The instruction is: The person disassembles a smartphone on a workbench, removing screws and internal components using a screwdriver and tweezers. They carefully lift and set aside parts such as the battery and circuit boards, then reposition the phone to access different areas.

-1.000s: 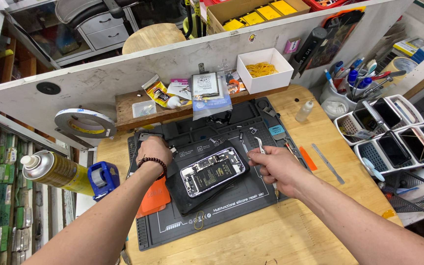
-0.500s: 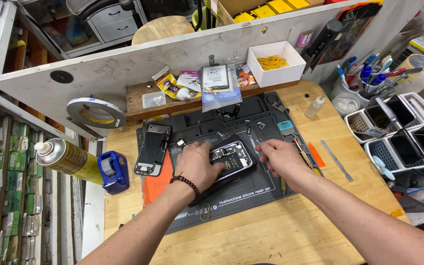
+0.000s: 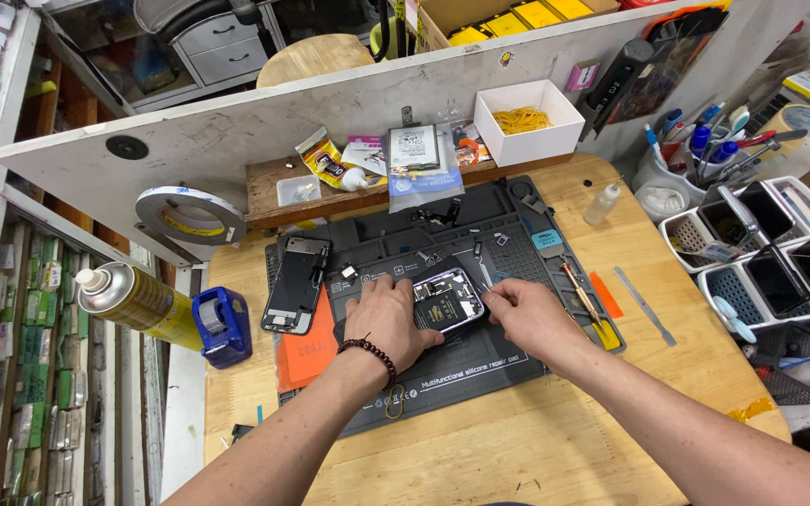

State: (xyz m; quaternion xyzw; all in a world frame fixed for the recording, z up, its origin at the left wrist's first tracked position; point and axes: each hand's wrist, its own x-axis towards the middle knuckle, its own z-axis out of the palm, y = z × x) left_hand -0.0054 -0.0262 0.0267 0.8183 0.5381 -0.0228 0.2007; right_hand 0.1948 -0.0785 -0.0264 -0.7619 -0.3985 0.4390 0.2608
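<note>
Both hands have slid toward the middle of the frame since a moment ago, and the opened phone [image 3: 449,302] now sits under them rather than up nearer the mat's far edge. The left hand [image 3: 388,321] lies flat over the phone's left end, so that end and whatever is beneath the palm are hidden; its fingers [image 3: 403,292] are spread and pressing down, not curled around anything. The right hand [image 3: 529,317] comes in from the lower right, its fingers [image 3: 497,298] pinched close at the phone's right edge. Whether they grip a small tool or part I cannot tell; the tips are too small to make out.

What shows of the phone is its open back, dark battery and pale frame, lying flat near the centre of the dark repair mat [image 3: 480,370] on the wooden bench [image 3: 555,450]. Its long axis runs roughly left to right, tilted slightly up toward the right of the frame.

At the left of the mat a second dark phone panel [image 3: 294,285] lies lengthwise up and down, beside an orange sheet [image 3: 304,351]. A yellow spray can [image 3: 133,305] is cut short at the far left.
</note>
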